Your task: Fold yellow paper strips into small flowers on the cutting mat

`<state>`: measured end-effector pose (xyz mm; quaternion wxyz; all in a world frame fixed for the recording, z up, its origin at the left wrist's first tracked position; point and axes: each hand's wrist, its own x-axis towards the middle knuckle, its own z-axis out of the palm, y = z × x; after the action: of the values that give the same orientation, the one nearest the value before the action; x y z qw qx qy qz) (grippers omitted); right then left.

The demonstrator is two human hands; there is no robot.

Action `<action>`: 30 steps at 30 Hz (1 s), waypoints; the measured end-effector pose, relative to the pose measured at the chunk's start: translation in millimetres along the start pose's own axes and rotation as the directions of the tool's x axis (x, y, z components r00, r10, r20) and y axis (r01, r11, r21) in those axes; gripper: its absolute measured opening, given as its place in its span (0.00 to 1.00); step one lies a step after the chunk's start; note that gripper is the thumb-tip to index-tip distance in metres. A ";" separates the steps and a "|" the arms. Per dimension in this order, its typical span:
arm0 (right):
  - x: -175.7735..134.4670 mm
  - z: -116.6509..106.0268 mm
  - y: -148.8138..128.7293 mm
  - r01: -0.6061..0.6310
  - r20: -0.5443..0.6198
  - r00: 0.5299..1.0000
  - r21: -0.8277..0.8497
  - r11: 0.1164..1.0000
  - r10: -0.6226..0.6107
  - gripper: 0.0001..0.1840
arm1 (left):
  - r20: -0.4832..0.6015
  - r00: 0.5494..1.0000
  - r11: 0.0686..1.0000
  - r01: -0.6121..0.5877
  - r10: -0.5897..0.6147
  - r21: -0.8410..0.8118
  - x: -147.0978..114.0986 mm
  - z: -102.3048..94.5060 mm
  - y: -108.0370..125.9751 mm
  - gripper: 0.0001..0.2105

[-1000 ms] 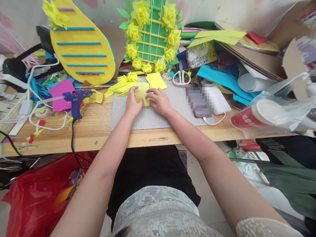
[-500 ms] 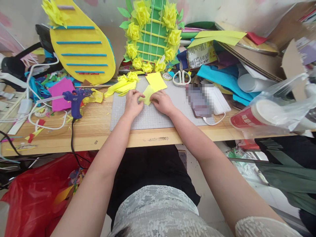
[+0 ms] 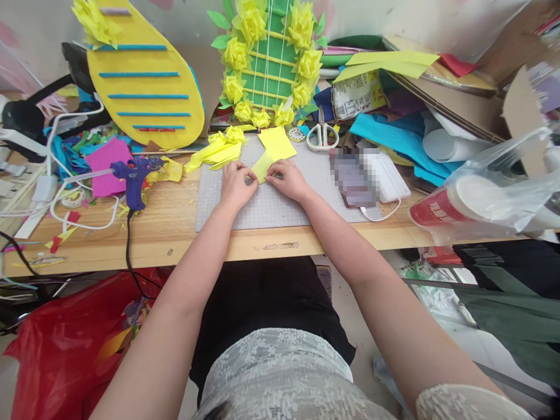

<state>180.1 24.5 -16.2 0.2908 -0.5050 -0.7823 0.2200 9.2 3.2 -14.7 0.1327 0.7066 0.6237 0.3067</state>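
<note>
A small piece of thin yellow crepe paper (image 3: 262, 165) lies between my hands over the grey cutting mat (image 3: 280, 210). My left hand (image 3: 237, 184) pinches its left lower edge between thumb and forefinger. On the other side, my right hand (image 3: 289, 179) pinches the paper's right edge, fingers curled. Just behind it rests a brighter stack of yellow paper squares (image 3: 278, 142). To the left of the stack are rolled and crumpled yellow paper pieces (image 3: 221, 150), close to my left fingertips.
A purple glue gun (image 3: 135, 179) stands at left with its cord over the edge. White-handled scissors (image 3: 322, 136), a charging phone (image 3: 353, 178) and a bagged red cup (image 3: 446, 201) are on the right. Behind stand a yellow pear-shaped board (image 3: 149, 84) and a green flowered one (image 3: 273, 79).
Both hands have drawn slightly closer together at the paper's near edge. The lower part of the paper looks narrower, its near corner no longer pointing out between the hands.
</note>
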 end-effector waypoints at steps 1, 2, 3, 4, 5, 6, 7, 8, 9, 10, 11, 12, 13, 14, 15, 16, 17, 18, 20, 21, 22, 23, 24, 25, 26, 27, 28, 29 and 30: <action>0.7 -0.2 0.7 -0.007 0.008 1.000 0.011 1.000 0.007 0.02 | -0.002 1.000 1.000 0.007 -0.007 0.000 0.1 0.3 0.1 0.01; 1.4 -0.4 1.4 -0.014 0.016 1.000 0.020 1.000 0.014 0.01 | -0.004 1.000 1.000 0.011 -0.011 -0.002 0.1 0.5 0.1 0.01; 2.1 -0.5 2.1 -0.023 0.020 1.000 0.028 0.999 0.022 0.01 | -0.005 1.000 1.000 0.014 -0.014 -0.004 0.2 0.5 0.2 0.01; 2.7 -0.5 2.6 -0.034 0.019 0.999 0.034 0.999 0.033 0.02 | -0.006 1.000 1.000 0.015 -0.015 -0.006 0.2 0.5 0.2 0.01; 3.3 -0.4 2.8 -0.046 0.014 0.999 0.038 0.998 0.046 0.03 | -0.005 1.000 1.000 0.015 -0.015 -0.008 0.2 0.4 0.2 0.01; 3.8 -0.2 2.8 -0.057 0.006 0.998 0.040 0.998 0.057 0.04 | -0.005 1.000 1.000 0.015 -0.015 -0.010 0.3 0.3 0.2 0.01; 4.2 0.1 2.5 -0.064 -0.001 0.998 0.040 0.997 0.064 0.04 | -0.006 1.000 1.000 0.014 -0.014 -0.012 0.4 0.3 0.1 0.01; 4.5 0.6 2.0 -0.069 -0.006 0.998 0.037 0.997 0.069 0.04 | -0.006 1.000 1.000 0.014 -0.014 -0.012 0.5 0.2 0.1 0.01; 4.7 1.2 1.3 -0.075 -0.011 0.997 0.031 0.997 0.076 0.04 | -0.006 1.000 1.000 0.015 -0.015 -0.010 0.6 0.3 0.1 0.01; 4.9 2.0 0.6 -0.085 -0.016 0.996 0.023 0.996 0.085 0.04 | -0.007 1.000 1.000 0.016 -0.017 -0.008 0.6 0.4 0.2 0.01; 5.1 2.9 0.0 -0.098 -0.024 0.995 0.015 0.995 0.098 0.04 | -0.009 1.000 1.000 0.017 -0.017 -0.006 0.7 0.4 0.3 0.01; 5.3 4.1 -0.6 -0.111 -0.034 0.993 0.008 0.994 0.112 0.05 | -0.009 1.000 1.000 0.018 -0.018 -0.004 0.7 0.5 0.5 0.01; 5.6 5.4 -1.0 -0.124 -0.050 0.991 0.001 0.992 0.123 0.05 | -0.010 1.000 1.000 0.020 -0.020 -0.002 0.7 0.6 0.7 0.01; 5.8 6.8 -1.4 -0.132 -0.067 0.989 -0.004 0.991 0.131 0.05 | -0.010 1.000 1.000 0.022 -0.022 -0.001 0.6 0.6 0.9 0.02; 6.0 8.1 -1.8 -0.137 -0.085 0.987 -0.010 0.991 0.135 0.05 | -0.010 1.000 1.000 0.024 -0.024 0.000 0.6 0.5 1.1 0.02; 6.1 9.5 -2.3 -0.140 -0.102 0.985 -0.014 0.990 0.137 0.05 | -0.011 1.000 1.000 0.025 -0.025 0.002 0.5 0.4 1.2 0.02; 6.2 10.6 -2.9 -0.144 -0.117 0.983 -0.019 0.989 0.141 0.06 | -0.009 1.000 1.000 0.026 -0.026 0.004 0.4 0.2 1.4 0.02; 6.2 11.6 -3.5 -0.150 -0.129 0.981 -0.024 0.988 0.146 0.06 | -0.010 1.000 1.000 0.027 -0.027 0.005 0.4 -0.1 1.6 0.02; 6.1 12.9 -4.9 -0.164 -0.138 0.978 -0.033 0.986 0.158 0.07 | -0.009 1.000 1.000 0.028 -0.028 0.007 0.3 -0.6 2.0 0.02; 6.1 13.4 -5.6 -0.170 -0.137 0.977 -0.037 0.985 0.164 0.07 | -0.009 0.999 1.000 0.030 -0.030 0.007 0.2 -0.9 2.4 0.02; 6.1 13.7 -6.2 -0.174 -0.133 0.977 -0.040 0.984 0.167 0.07 | -0.010 0.999 0.999 0.034 -0.034 0.007 0.2 -1.2 2.9 0.02; 6.1 13.9 -6.6 -0.176 -0.130 0.977 -0.043 0.983 0.169 0.07 | -0.010 0.999 0.999 0.038 -0.038 0.007 0.2 -1.4 3.4 0.01; 6.2 14.1 -7.0 -0.177 -0.128 0.977 -0.047 0.983 0.170 0.07 | -0.009 0.999 0.999 0.041 -0.041 0.008 0.1 -1.6 4.0 0.01; 6.3 14.2 -7.4 -0.178 -0.128 0.977 -0.051 0.983 0.171 0.07 | -0.008 0.999 0.999 0.044 -0.044 0.008 0.1 -1.7 4.5 0.01; 6.3 14.2 -7.7 -0.180 -0.129 0.977 -0.055 0.982 0.171 0.07 | -0.007 0.999 0.999 0.047 -0.047 0.010 0.0 -1.7 5.0 0.01; 6.3 14.1 -8.2 -0.182 -0.129 0.977 -0.059 0.982 0.173 0.07 | -0.006 0.999 0.999 0.049 -0.049 0.012 0.0 -1.6 5.4 0.01; 6.2 14.0 -8.7 -0.186 -0.128 0.976 -0.060 0.981 0.177 0.07 | -0.007 0.999 0.999 0.051 -0.051 0.014 0.0 -1.4 5.6 0.02; 6.0 13.7 -9.4 -0.192 -0.127 0.975 -0.058 0.980 0.184 0.08 | -0.009 0.999 0.999 0.053 -0.052 0.015 0.1 -1.1 5.6 0.02; 5.8 13.3 -10.1 -0.198 -0.127 0.973 -0.053 0.979 0.191 0.08 | -0.012 0.999 0.998 0.053 -0.052 0.016 0.2 -0.7 5.4 0.02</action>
<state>162.6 25.1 -18.2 0.2983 -0.6008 -0.7167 0.1907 13.1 2.2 -11.0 0.1316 0.6892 0.6452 0.3021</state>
